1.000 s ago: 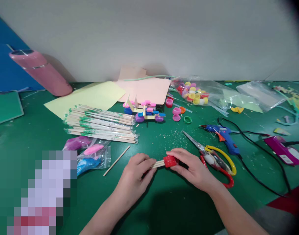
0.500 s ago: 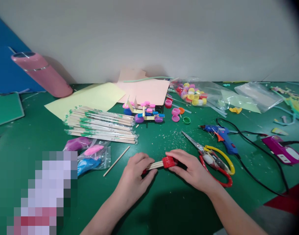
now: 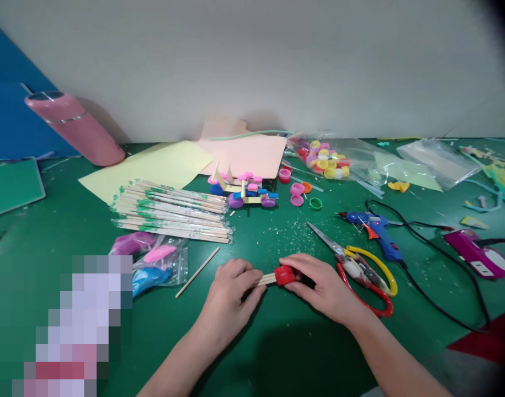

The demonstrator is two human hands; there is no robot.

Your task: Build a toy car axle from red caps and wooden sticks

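My left hand [image 3: 238,289] is closed around the near-left end of a few thin wooden sticks [image 3: 267,279] lying side by side. Their other end meets a red bottle cap [image 3: 284,275], which my right hand [image 3: 314,281] pinches between thumb and fingers. The stick ends inside my left hand are hidden. One loose wooden stick [image 3: 197,272] lies on the green table left of my left hand. Scissors [image 3: 351,270] with red and yellow handles rest just beyond my right hand.
Wrapped chopsticks [image 3: 173,212] and bagged clay [image 3: 157,262] lie left. Small clay-and-stick models [image 3: 250,193] stand behind. Bottle caps [image 3: 324,160] fill a clear bag. A blue glue gun [image 3: 374,229] trails a black cord to a purple power strip [image 3: 479,253]. A pink bottle [image 3: 78,129] leans at back left.
My left hand has shifted slightly over the sticks, so a red piece that showed at its fingers is now hidden. Both hands keep their hold.
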